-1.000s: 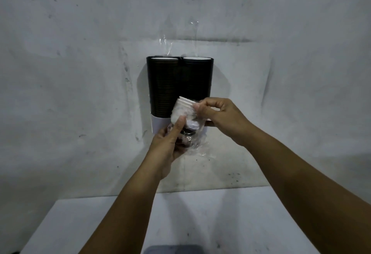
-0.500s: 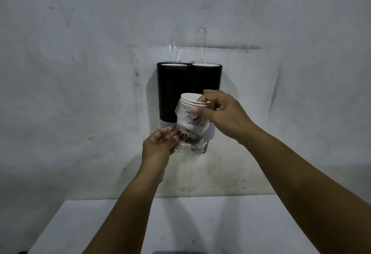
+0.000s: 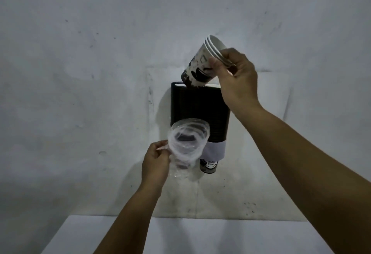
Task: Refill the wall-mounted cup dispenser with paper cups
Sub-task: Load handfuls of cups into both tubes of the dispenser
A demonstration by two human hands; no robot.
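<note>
A black two-tube cup dispenser [image 3: 198, 111] hangs on the wall, with a white band at its base and a printed cup [image 3: 208, 165] poking out below the right tube. My right hand [image 3: 234, 76] grips a short stack of white paper cups [image 3: 202, 64] by the rims, tilted, its dark bottom just above the dispenser's top opening. My left hand [image 3: 155, 162] holds a clear plastic sleeve [image 3: 186, 143] in front of the dispenser's lower left, its mouth open toward me.
A white table [image 3: 180, 235] stands below against the grey wall [image 3: 80, 72]. A lighter patch of wall surrounds the dispenser.
My right hand has pulled the cup stack out of the plastic sleeve and lifted it up to the dispenser's top. My left hand stayed low with the emptied sleeve.
</note>
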